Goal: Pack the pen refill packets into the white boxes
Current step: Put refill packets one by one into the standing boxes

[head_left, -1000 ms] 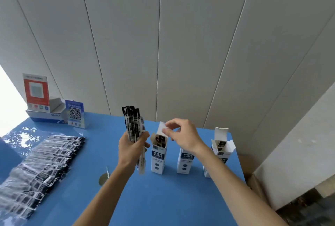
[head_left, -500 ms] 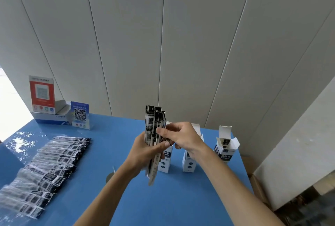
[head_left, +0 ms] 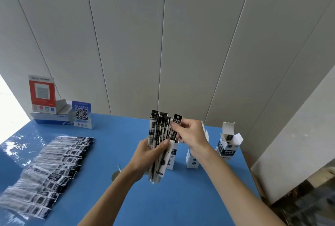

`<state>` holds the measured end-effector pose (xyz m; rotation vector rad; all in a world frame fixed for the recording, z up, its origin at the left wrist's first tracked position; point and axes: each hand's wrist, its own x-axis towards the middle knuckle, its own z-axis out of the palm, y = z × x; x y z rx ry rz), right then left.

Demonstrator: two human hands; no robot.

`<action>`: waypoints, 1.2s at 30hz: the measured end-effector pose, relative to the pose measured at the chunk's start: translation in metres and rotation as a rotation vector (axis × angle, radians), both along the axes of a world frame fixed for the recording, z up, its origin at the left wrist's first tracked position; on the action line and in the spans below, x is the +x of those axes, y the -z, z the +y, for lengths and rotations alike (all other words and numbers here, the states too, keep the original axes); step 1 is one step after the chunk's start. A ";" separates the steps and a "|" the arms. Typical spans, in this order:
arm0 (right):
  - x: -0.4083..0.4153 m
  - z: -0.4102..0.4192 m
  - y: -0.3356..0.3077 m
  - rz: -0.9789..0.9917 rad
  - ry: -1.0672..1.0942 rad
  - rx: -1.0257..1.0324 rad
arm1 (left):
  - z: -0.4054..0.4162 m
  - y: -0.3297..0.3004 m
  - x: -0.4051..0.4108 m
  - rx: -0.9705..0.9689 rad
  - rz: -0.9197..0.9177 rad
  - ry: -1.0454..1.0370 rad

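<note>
My left hand [head_left: 148, 151] grips an upright bundle of black-and-white pen refill packets [head_left: 157, 131] above the blue table. My right hand [head_left: 190, 135] pinches a single packet [head_left: 175, 126] at the bundle's right side, lifted a little above the others. Three white boxes stand behind the hands: one [head_left: 171, 157] mostly hidden by the bundle, a second [head_left: 192, 160] behind my right wrist, and a third [head_left: 228, 144] to the right with its top flaps open and a packet end showing inside.
A long fanned row of refill packets [head_left: 45, 167] lies on the left of the blue table [head_left: 163, 204]. A red sign on a white carton [head_left: 42, 95] and a blue QR-code stand [head_left: 81, 114] sit at the back left. The table's right edge drops off near cardboard.
My left hand carried the bundle rightward in front of the boxes. My right hand left the first box's flap and now pinches one packet, drawing it up and to the right.
</note>
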<state>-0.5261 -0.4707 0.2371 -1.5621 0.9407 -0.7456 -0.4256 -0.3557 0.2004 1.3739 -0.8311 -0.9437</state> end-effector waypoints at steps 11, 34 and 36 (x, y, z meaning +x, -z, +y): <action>0.010 0.020 0.014 0.044 -0.116 0.172 | 0.022 0.000 0.022 0.012 0.065 0.075; -0.024 -0.031 -0.031 -0.109 0.195 -0.186 | -0.023 0.010 0.043 0.013 -0.045 -0.289; -0.027 -0.039 -0.039 -0.137 0.215 -0.257 | -0.028 0.014 0.044 0.044 -0.092 -0.298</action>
